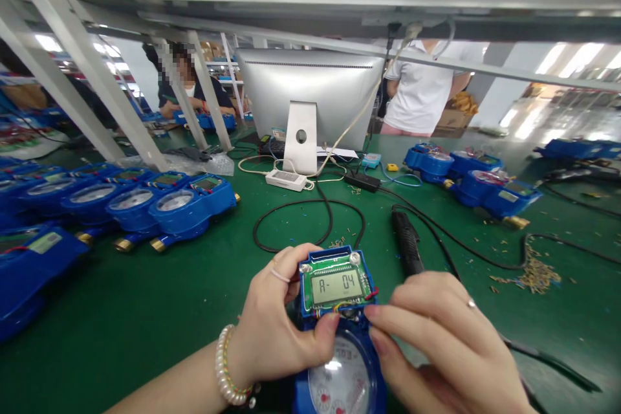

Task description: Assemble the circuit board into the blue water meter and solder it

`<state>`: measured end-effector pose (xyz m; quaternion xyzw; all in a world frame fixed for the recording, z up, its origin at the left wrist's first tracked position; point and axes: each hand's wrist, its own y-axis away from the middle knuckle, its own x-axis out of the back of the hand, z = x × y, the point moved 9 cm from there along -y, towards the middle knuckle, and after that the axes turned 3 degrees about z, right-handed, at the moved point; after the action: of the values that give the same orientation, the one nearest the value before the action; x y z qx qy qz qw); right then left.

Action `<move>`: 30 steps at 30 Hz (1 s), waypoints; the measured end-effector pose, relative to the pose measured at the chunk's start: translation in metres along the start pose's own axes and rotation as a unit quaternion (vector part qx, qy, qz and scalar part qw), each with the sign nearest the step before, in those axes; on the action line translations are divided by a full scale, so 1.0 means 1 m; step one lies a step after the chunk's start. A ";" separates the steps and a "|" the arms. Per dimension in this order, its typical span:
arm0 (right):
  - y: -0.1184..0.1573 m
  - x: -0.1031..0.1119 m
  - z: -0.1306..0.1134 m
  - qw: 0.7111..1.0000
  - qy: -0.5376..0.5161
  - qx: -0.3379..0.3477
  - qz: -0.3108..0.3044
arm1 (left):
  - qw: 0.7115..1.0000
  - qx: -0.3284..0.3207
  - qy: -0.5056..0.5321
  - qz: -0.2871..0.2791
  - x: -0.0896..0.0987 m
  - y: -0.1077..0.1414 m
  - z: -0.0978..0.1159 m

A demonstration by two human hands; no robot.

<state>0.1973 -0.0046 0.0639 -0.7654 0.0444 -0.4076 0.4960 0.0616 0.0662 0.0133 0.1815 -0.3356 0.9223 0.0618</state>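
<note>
A blue meter (341, 375) with a round clear dial is at the bottom centre. Its upper housing holds a green circuit board and a lit display (334, 286) reading "A- 04". My left hand (286, 330) grips the housing from the left, thumb at its lower edge by the coloured wires. At the housing's lower right corner, my right hand (431, 336) has thumb and forefinger nearly together; whatever lies between the fingertips is too small to make out. A black tool (406, 242) with a cable lies just beyond my right hand.
Several blue meters (179, 207) line the left; more (485, 187) stand at the right. Brass screws (536, 272) are heaped on the green table (204, 310). Ahead are a monitor back (310, 90), cables and a white adapter (286, 179). Two people are beyond, under a metal frame.
</note>
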 end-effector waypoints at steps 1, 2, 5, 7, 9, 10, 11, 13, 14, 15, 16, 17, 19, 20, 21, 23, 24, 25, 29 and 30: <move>-0.001 0.004 0.008 0.999 -0.016 -0.034 0.019 | 1.000 -0.010 -0.005 0.000 0.000 0.000 0.001; -0.001 0.004 0.016 0.997 -0.036 -0.068 0.022 | 1.000 -0.021 -0.014 0.003 0.001 0.000 0.003; 0.002 -0.011 0.026 0.986 -0.110 -0.124 -0.010 | 0.998 -0.054 -0.038 0.013 0.002 -0.001 0.009; 0.005 -0.018 0.026 0.980 -0.147 -0.135 -0.017 | 0.996 -0.073 -0.053 0.022 0.005 -0.002 0.014; 0.008 -0.022 0.026 0.974 -0.171 -0.147 -0.010 | 0.994 -0.086 -0.064 0.028 0.006 -0.003 0.018; 0.009 -0.023 0.026 0.972 -0.179 -0.154 -0.008 | 0.994 -0.088 -0.066 0.027 0.006 -0.003 0.019; 0.010 -0.024 0.026 0.970 -0.184 -0.159 -0.004 | 0.993 -0.090 -0.068 0.024 0.006 -0.003 0.020; 0.011 -0.024 0.025 0.969 -0.188 -0.162 0.002 | 0.993 -0.093 -0.072 0.022 0.005 -0.003 0.021; 0.010 -0.025 0.024 0.969 -0.188 -0.162 0.005 | 0.992 -0.095 -0.075 0.022 0.005 -0.003 0.022; 0.010 -0.025 0.023 0.969 -0.187 -0.162 0.006 | 0.992 -0.098 -0.076 0.023 0.005 -0.003 0.022; 0.010 -0.024 0.023 0.970 -0.185 -0.160 0.007 | 0.992 -0.100 -0.078 0.024 0.005 -0.003 0.022; 0.009 -0.024 0.022 0.971 -0.180 -0.158 0.008 | 0.992 -0.102 -0.078 0.022 0.004 -0.003 0.022; 0.008 -0.024 0.021 0.974 -0.166 -0.154 0.009 | 0.992 -0.096 -0.076 0.010 0.002 -0.004 0.021; 0.008 -0.023 0.020 0.976 -0.156 -0.152 0.009 | 0.993 -0.091 -0.074 0.001 0.001 -0.004 0.019; 0.007 -0.023 0.020 0.978 -0.146 -0.150 0.010 | 0.994 -0.085 -0.073 -0.008 0.000 -0.004 0.018; 0.007 -0.023 0.021 0.980 -0.130 -0.148 0.011 | 0.994 -0.076 -0.071 -0.027 -0.002 -0.004 0.016; 0.007 -0.023 0.022 0.982 -0.125 -0.144 0.013 | 0.994 -0.072 -0.069 -0.036 -0.002 -0.004 0.015; 0.007 -0.022 0.022 0.983 -0.122 -0.140 0.013 | 0.995 -0.065 -0.063 -0.048 -0.002 -0.005 0.015; 0.006 -0.021 0.023 0.985 -0.116 -0.128 0.007 | 0.994 -0.037 -0.027 -0.104 -0.003 -0.007 0.012; 0.006 -0.021 0.022 0.985 -0.114 -0.126 0.005 | 0.993 -0.039 -0.021 -0.113 -0.003 -0.008 0.013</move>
<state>0.2005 0.0183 0.0433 -0.8632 0.0428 -0.3061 0.3992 0.0701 0.0643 0.0261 0.2350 -0.3496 0.8918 0.1652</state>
